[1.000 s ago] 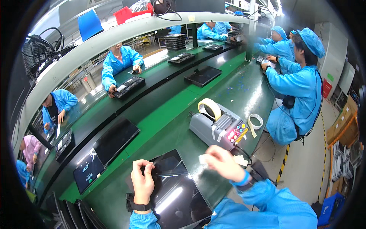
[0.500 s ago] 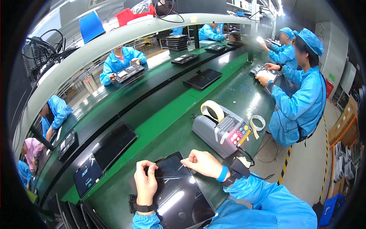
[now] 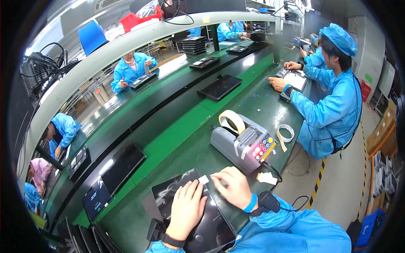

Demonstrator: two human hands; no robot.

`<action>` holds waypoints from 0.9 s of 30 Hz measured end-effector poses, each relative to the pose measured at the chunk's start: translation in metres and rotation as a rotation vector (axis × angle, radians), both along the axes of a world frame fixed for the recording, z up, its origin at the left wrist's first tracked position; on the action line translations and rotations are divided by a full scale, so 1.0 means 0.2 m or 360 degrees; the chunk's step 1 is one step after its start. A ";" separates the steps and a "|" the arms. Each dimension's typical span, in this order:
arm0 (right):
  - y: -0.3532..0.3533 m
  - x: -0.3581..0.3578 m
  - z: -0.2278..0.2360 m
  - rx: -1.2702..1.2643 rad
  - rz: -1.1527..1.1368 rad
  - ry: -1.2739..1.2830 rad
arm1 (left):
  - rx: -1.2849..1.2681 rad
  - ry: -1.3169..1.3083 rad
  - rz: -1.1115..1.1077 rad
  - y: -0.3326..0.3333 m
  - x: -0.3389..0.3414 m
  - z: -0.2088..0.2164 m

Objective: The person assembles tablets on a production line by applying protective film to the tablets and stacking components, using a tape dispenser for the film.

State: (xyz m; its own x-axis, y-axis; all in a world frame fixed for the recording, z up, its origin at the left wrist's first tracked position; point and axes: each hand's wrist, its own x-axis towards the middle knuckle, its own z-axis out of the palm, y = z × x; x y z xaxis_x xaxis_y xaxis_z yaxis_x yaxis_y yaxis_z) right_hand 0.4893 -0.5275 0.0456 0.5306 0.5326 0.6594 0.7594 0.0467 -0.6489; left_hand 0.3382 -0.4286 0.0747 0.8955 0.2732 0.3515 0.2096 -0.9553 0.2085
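A glossy black tablet-like panel [image 3: 211, 230] lies on the green bench before me, with wrinkled, shiny film-like reflections on its far part. My left hand [image 3: 187, 206] rests flat on it, fingers stretched out. At the panel's far edge, by my left fingertips, sits a small pale piece of tape [image 3: 203, 179]. My right hand [image 3: 233, 187] hovers just right of that tape, its fingers loosely bent with a gap between thumb and forefinger; nothing shows in them. Beyond it stands a grey tape dispenser [image 3: 242, 143] with a cream tape roll [image 3: 232, 121] on top.
Right of the dispenser lies a loose tape roll [image 3: 285, 133]; pale paper scraps [image 3: 267, 178] lie by its cable. Dark panels [image 3: 123, 165] and a lit tablet [image 3: 96, 198] rest to the left. Upright black panels [image 3: 90, 236] stand near left. A co-worker [image 3: 329, 101] sits at right.
My left hand has gone from a pinch at the panel's far left to lying flat on it. My right hand has moved slightly right and down. The pale tape piece now shows at the edge.
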 end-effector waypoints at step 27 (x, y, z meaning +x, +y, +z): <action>0.23 -0.07 -0.10 -0.0707 0.0277 0.0474 | -0.0159 -0.0150 0.0040 -0.01 -0.01 -0.10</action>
State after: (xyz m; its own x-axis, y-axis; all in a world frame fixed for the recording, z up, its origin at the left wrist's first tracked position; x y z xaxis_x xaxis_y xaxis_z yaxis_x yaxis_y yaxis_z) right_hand 0.4761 -0.4821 0.0253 0.5391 0.8212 0.1869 0.5458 -0.1716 -0.8202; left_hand 0.3368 -0.4309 0.0552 0.8521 0.3330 0.4038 0.2081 -0.9234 0.3224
